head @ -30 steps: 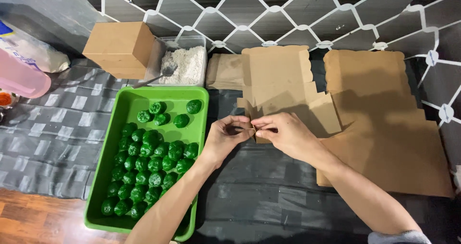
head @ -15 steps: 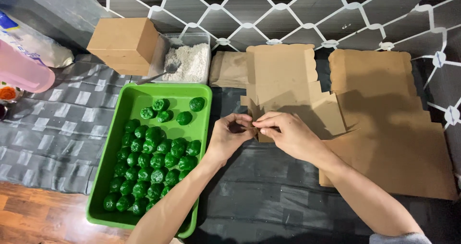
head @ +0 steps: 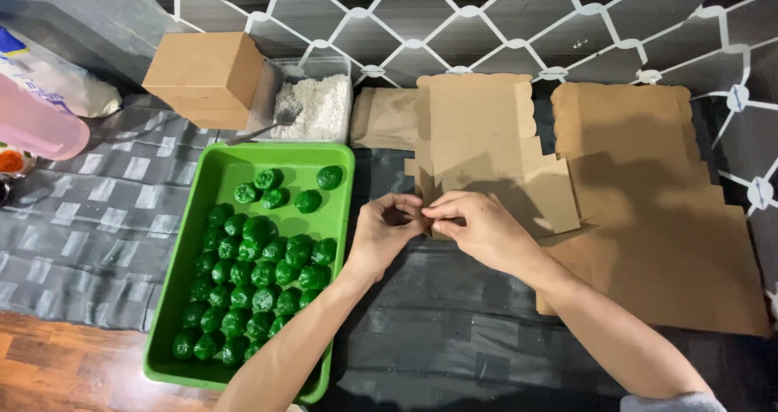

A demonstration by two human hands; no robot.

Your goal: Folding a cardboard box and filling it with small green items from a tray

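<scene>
My left hand (head: 387,235) and my right hand (head: 478,227) meet at the near corner of a flat, unfolded brown cardboard box blank (head: 486,149). Both pinch its small flap between fingertips. The blank lies on a dark plastic sheet just right of a green tray (head: 336,209). The tray holds several round, dark green wrapped balls (head: 259,278), packed toward its near end with a few loose ones further back.
A stack of flat cardboard blanks (head: 648,226) lies at the right. A folded brown box (head: 204,76) and a clear tub of white powder with a spoon (head: 314,104) stand behind the tray. A pink container (head: 36,124) sits far left. Checked grey cloth (head: 89,217) covers the left.
Both hands stay together on the blank's corner, with only small finger shifts. The view has drifted slightly.
</scene>
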